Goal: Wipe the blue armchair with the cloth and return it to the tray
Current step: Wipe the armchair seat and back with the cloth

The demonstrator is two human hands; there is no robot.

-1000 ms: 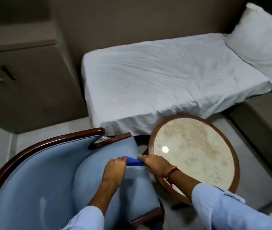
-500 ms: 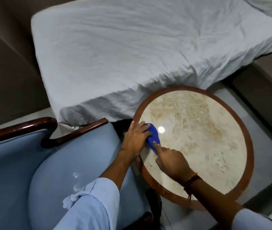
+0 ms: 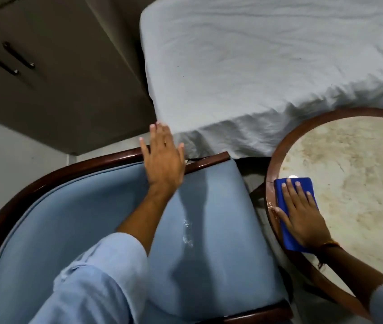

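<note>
The blue armchair (image 3: pixel 209 206) with a dark wooden frame fills the lower left. Its seat carries a small white speckled mark (image 3: pixel 187 232). My left hand (image 3: pixel 162 160) hovers with spread fingers over the chair's wooden rail at the back corner and holds nothing. The dark blue cloth (image 3: pixel 305 181) lies folded on the left edge of the round wood-rimmed marble tray table (image 3: pixel 279 146). My right hand (image 3: pixel 300 218) rests flat on top of the cloth, fingers straight and not curled round it.
A bed with a wrinkled white sheet (image 3: pixel 255 66) stands just behind the chair and the table. A grey cabinet with two bar handles (image 3: pixel 45 78) is at the upper left. Pale floor shows at the far left.
My left hand has let go of the cloth and moved left to the chair's back rail. My right hand has flattened onto the cloth on the table. The view has swung left.
</note>
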